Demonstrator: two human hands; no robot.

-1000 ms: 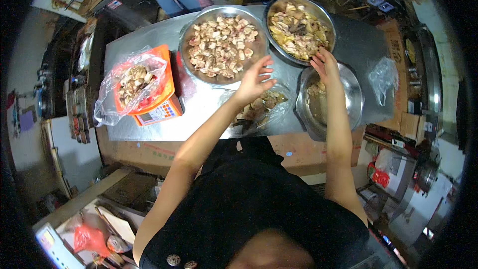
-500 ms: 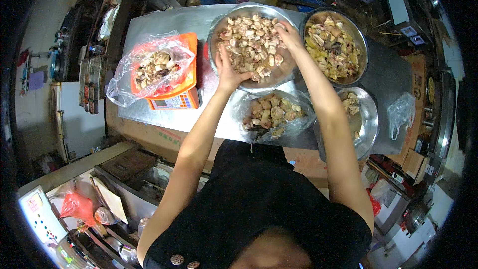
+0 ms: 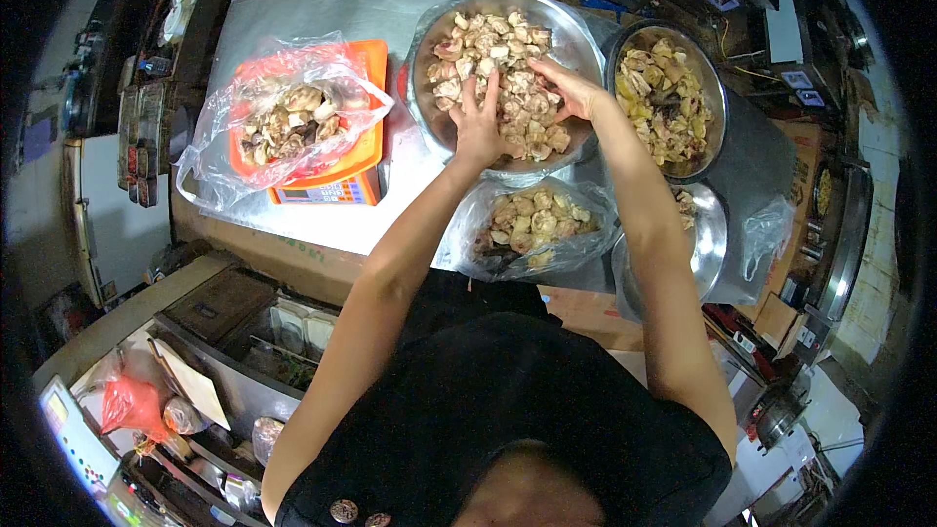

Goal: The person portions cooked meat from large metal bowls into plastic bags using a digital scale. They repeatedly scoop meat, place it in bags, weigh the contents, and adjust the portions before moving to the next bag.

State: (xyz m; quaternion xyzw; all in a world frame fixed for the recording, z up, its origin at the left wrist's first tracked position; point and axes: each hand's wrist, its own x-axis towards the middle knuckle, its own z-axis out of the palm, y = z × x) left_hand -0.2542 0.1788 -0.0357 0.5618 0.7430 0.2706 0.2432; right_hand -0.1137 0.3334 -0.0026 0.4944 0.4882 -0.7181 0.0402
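The left hand (image 3: 477,129) and right hand (image 3: 580,95) were apart, both touching the chopped meat (image 3: 503,37) in the large metal bowl (image 3: 578,37) on the bench (image 3: 322,12); whether they gripped any pieces was unclear.

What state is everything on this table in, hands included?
Left bare hand: open, fingers spread on pale chunks
Right bare hand: open, thumb apart
Large round steel bowl: filled
Dark-rimmed round metal bowl: filled, yellowish chunks
Silver metal bowl: partly hidden, few chunks showing
Clear plastic bag at near edge: holding chunks
Orange plastic scale: loaded with clear filled bag
Crumpled clear bag: lying loose
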